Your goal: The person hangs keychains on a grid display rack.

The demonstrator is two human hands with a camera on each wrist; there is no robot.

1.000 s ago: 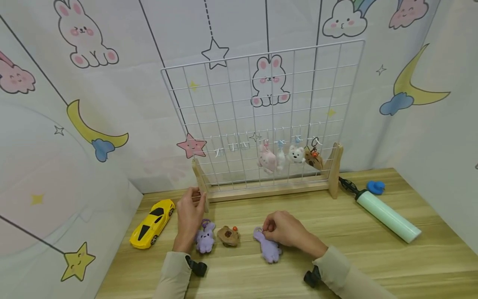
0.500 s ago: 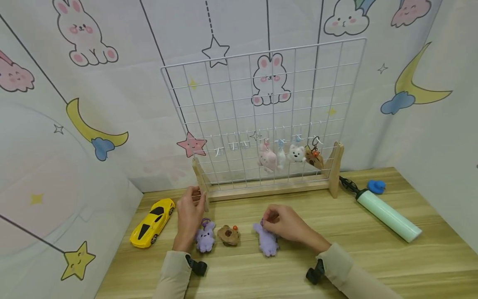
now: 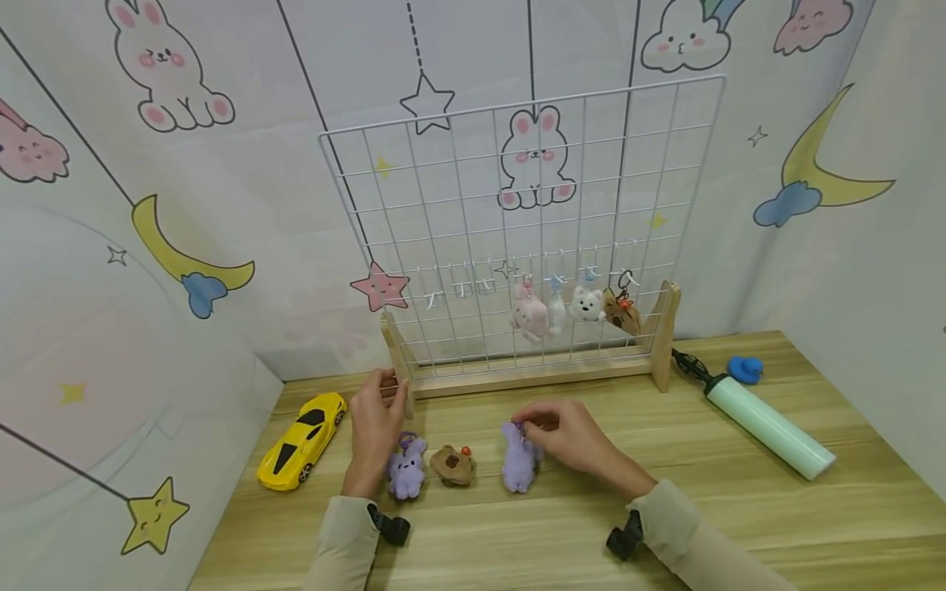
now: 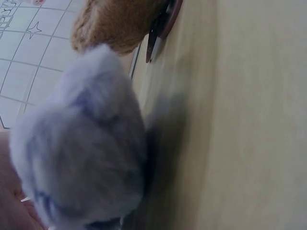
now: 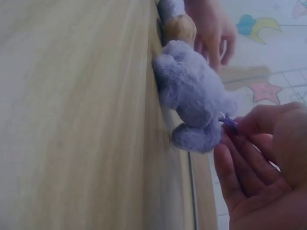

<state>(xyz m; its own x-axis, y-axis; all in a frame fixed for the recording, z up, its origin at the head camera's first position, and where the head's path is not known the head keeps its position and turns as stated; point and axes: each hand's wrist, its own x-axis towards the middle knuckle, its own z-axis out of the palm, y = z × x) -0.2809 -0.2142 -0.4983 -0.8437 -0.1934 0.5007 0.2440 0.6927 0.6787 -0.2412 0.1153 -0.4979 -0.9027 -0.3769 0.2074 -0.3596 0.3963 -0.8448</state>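
Now the right hand (image 3: 567, 433) holds a purple toy (image 3: 520, 466) by its little ring (image 5: 230, 123)

Its fingers pinch the ring tight, and the toy is upright in front of the white wire rack (image 3: 473, 203), but you cannot tell if its feet touch the bench (image 3: 473, 546); the left hand (image 3: 375, 420) has its fingers round the wooden leg (image 3: 393, 349) of the rack, a purple bunny (image 3: 406, 474) and a brown toy (image 3: 451, 467) lie between the hands, and a yellow car (image 3: 303, 443) is beside the left hand
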